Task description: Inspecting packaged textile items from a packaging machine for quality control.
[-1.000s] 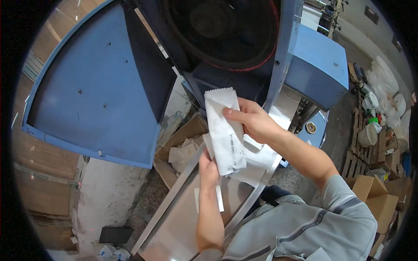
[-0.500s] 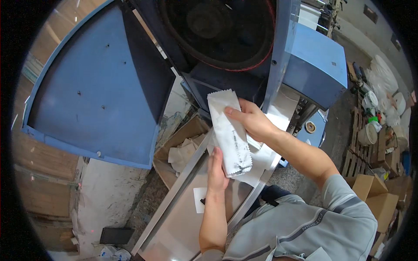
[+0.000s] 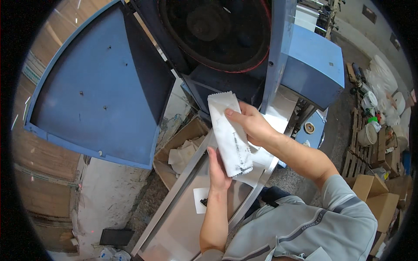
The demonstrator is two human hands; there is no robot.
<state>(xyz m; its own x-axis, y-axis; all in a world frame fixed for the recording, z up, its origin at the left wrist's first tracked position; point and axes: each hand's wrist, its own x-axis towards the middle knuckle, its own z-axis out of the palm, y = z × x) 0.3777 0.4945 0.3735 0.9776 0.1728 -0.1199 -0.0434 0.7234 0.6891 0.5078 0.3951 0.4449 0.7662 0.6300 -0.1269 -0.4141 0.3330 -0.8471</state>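
Note:
A bundle of flat white paper bags with zigzag-cut ends is held over the metal tray, tilted, with dark smudges along its lower part. My right hand grips its upper right side, thumb on top and fingers underneath. At the lower left edge, my left hand supports the bundle, its thumb up along the side and its other fingers mostly hidden below. Under the bundle, more white paper lies on the metal tray. A white card with a black mark rests on the tray beside my left forearm.
Ahead stands a blue machine with a large dark wheel; its blue door hangs open at left. A cardboard box of paper pieces sits left of the tray. Blue housing, a pallet and cartons stand right.
Both hands and the bundle stay nearly in place, with the bundle very slightly lower. The machine and door have shifted a little in the picture.

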